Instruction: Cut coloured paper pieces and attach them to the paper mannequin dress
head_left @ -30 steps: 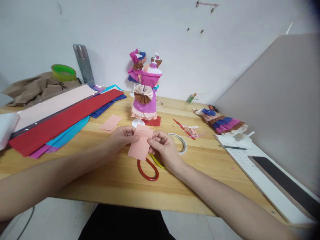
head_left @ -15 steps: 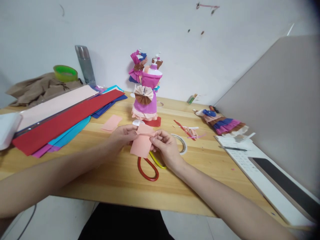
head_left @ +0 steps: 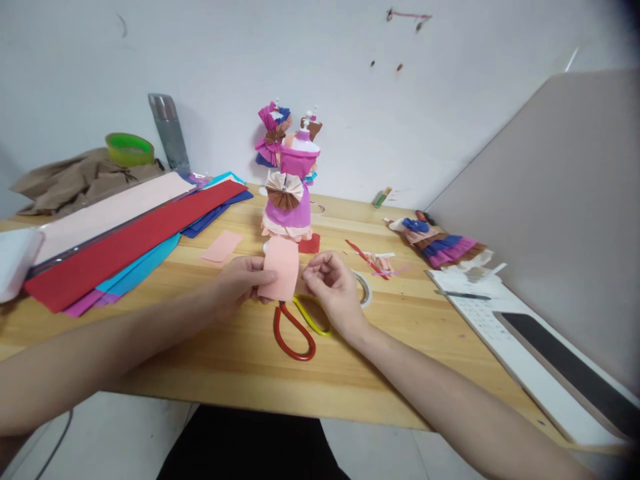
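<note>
My left hand (head_left: 239, 280) pinches the left edge of a small pink paper piece (head_left: 281, 268) and holds it upright above the wooden table (head_left: 210, 347). My right hand (head_left: 334, 288) sits just right of the paper with thumb and fingertips pinched together; I cannot tell whether they touch its edge. Scissors with a red and a yellow handle (head_left: 295, 328) lie on the table under both hands. A little dress form in a purple and pink paper dress (head_left: 289, 200) stands right behind the paper.
Long sheets of coloured paper (head_left: 125, 230) lie at the left, with a small pink piece (head_left: 223, 246) beside them. A tape ring (head_left: 367, 288), paper scraps (head_left: 376, 260), a lying paper dress (head_left: 443, 244) and a white keyboard (head_left: 483, 303) are at the right, by a grey partition (head_left: 550, 200).
The pink paper has turned upright and risen slightly toward the dress form. My right hand's fingers have slipped off its front to its right edge.
</note>
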Motion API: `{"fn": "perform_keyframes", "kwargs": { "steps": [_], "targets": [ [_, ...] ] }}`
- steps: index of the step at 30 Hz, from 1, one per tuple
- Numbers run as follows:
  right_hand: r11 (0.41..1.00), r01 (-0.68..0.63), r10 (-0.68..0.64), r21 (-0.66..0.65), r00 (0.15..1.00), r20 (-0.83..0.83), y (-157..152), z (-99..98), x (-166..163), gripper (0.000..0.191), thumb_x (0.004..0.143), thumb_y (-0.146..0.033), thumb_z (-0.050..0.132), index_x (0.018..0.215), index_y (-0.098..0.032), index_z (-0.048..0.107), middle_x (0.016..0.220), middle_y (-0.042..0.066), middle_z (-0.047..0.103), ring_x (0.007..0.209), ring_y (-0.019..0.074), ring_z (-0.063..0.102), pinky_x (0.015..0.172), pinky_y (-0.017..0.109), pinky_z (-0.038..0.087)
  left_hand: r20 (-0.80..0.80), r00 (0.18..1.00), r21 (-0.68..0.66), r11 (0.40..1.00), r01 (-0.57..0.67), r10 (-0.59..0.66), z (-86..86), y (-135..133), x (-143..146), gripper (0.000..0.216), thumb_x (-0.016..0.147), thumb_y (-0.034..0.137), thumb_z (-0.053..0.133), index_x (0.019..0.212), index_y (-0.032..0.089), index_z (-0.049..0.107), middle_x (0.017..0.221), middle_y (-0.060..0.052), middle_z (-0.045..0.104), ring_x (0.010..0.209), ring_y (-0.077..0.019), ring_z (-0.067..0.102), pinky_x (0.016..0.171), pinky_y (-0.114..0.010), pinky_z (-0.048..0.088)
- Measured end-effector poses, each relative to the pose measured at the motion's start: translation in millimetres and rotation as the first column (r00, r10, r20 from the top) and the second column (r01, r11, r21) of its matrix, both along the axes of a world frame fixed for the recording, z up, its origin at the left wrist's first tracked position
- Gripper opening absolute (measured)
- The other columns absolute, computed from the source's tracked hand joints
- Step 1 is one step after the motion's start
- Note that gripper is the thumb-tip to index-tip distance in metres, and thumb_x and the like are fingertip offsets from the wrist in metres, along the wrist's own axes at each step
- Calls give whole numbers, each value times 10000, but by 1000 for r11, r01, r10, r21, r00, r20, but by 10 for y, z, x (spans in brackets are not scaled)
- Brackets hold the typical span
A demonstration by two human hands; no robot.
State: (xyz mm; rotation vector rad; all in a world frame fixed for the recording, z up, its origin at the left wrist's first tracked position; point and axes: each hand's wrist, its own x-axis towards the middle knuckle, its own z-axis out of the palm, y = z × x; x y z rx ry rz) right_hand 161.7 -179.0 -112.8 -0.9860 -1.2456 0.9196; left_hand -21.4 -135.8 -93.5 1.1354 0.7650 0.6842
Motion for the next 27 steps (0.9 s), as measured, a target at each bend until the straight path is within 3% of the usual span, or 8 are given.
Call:
{"fn": "perform_keyframes", "kwargs": {
  "steps": [4,7,10,16,18,22,24,27],
  "targets": [
    [991,-86,55,98,957,286,-46,-63,5,205,789,-184,630,979,-216,560,714,-33,615,561,100,558,546,233,444,50,999,-45,999,-19,21,20,-22,10,318,600,371,849,668,103,692,586,-41,645,519,-99,541,476,-198,404],
    [984,-164,134,69,937,322,-70,-130,-11,152,829,-182,591,978,-207,582,634,-44,603,511,108,584,526,239,452,66,997,-61,998,-28,32,32,-53,14,312,607,354,851,699,103,690,611,-36,651,546,-98,556,491,-191,422],
    [988,-155,151,10,972,178,-54,-141,-33,79,826,-261,640,848,-195,601,622,-32,625,477,103,588,499,234,462,43,998,-71,997,-35,39,30,-68,15,323,639,367,829,701,98,660,633,-53,676,540,-99,587,520,-198,450],
    [984,-81,53,-159,983,-177,7,-23,-44,299,669,-364,815,732,-186,583,602,-22,686,413,76,556,418,177,407,-26,966,24,966,-256,257,44,-65,13,320,766,315,704,996,143,562,630,-47,708,518,-147,642,507,-231,469],
    [980,-76,36,-186,977,-210,6,2,-39,324,650,-376,834,715,-181,584,606,-15,701,414,72,562,410,164,394,-59,971,64,972,-226,230,69,-87,13,425,747,274,697,1116,140,534,642,-42,717,514,-155,644,499,-236,468],
    [970,-128,66,-207,957,-284,-10,-18,-43,335,639,-383,851,715,-177,599,613,-10,716,415,65,568,403,152,385,-98,995,109,994,-20,31,109,-160,23,659,757,338,720,1332,151,458,678,-28,729,495,-156,643,466,-233,454],
    [959,-179,103,-221,942,-319,-16,-46,-52,336,628,-382,861,725,-179,612,603,-13,715,410,67,569,394,152,382,-81,996,115,993,33,-23,105,-181,28,628,751,398,741,1278,142,517,685,-32,730,479,-149,639,449,-227,450],
    [942,-247,158,-229,925,-346,-22,-78,-62,323,627,-371,867,734,-179,631,604,-12,716,410,71,572,392,158,392,-41,999,105,994,18,-14,73,-179,29,394,738,436,756,952,115,677,707,-60,733,498,-127,639,462,-215,458]
  ]
}}
